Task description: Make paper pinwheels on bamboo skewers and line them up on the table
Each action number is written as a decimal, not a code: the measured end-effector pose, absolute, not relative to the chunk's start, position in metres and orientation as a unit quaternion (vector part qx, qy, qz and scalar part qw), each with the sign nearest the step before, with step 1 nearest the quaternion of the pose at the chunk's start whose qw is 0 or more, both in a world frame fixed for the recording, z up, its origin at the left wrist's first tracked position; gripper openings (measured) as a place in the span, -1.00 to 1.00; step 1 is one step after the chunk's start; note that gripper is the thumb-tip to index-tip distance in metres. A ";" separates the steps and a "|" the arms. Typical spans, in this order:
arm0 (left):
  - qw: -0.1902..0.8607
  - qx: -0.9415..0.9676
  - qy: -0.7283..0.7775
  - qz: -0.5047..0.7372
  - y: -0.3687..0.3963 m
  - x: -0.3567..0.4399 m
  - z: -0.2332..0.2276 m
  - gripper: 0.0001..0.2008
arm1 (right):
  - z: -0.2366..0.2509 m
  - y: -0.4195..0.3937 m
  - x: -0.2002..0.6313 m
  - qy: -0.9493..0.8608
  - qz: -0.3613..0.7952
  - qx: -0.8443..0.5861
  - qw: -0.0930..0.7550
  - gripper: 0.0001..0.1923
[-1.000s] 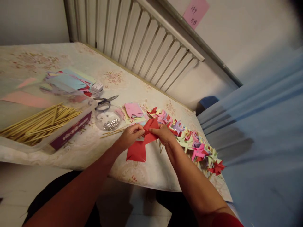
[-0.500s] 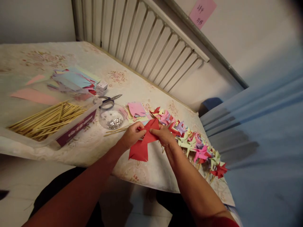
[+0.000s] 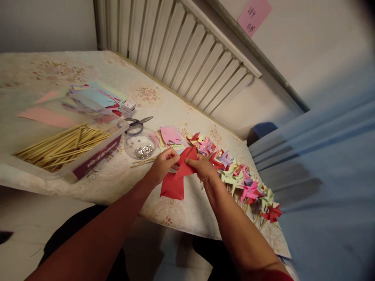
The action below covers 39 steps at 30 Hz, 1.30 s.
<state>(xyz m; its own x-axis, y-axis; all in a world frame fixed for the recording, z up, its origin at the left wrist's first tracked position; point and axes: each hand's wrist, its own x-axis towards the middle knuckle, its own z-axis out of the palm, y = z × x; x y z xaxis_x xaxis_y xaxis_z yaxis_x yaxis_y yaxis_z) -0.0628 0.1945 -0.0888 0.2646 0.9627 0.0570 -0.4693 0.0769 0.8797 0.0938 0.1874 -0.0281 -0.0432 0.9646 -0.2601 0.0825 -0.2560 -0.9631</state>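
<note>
My left hand [image 3: 162, 168] and my right hand [image 3: 203, 166] both pinch a red paper piece [image 3: 177, 177] just above the table's near edge. The paper is cut into pointed flaps; one flap is folded up between my fingers, and another hangs down toward me. A row of finished paper pinwheels [image 3: 238, 175] in red, pink, green and purple lies just right of my right hand. A small stack of cut coloured paper squares [image 3: 170, 136] sits just beyond my hands.
A clear round dish of small metal pins [image 3: 141, 147] and scissors [image 3: 135, 123] lie left of the squares. A plastic tray of wooden sticks [image 3: 63, 146] sits at the left, coloured paper sheets [image 3: 94, 98] behind it. White radiator bars [image 3: 187, 50] line the far edge; blue fabric [image 3: 322, 164] at right.
The view has shifted slightly, so everything sits a little further right. My fingers have kept folding the red paper's flaps toward its middle; both hands stay on it.
</note>
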 end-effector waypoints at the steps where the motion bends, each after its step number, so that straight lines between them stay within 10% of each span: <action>1: 0.678 0.418 0.294 0.529 0.195 -0.063 -0.089 -0.75 | -0.028 0.187 0.094 -0.463 0.553 -0.567 0.397 -0.74; 39: 0.616 0.453 0.370 0.527 0.194 -0.052 -0.094 -0.74 | -0.038 0.192 0.096 -0.473 0.561 -0.558 0.387 -0.72</action>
<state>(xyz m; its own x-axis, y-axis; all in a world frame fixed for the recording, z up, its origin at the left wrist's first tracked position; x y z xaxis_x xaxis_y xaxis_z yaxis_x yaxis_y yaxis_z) -0.0519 0.1939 -0.0936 0.1704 0.9851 0.0223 -0.3146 0.0330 0.9487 0.0962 0.1918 -0.0385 -0.0775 0.9625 -0.2599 0.0927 -0.2526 -0.9631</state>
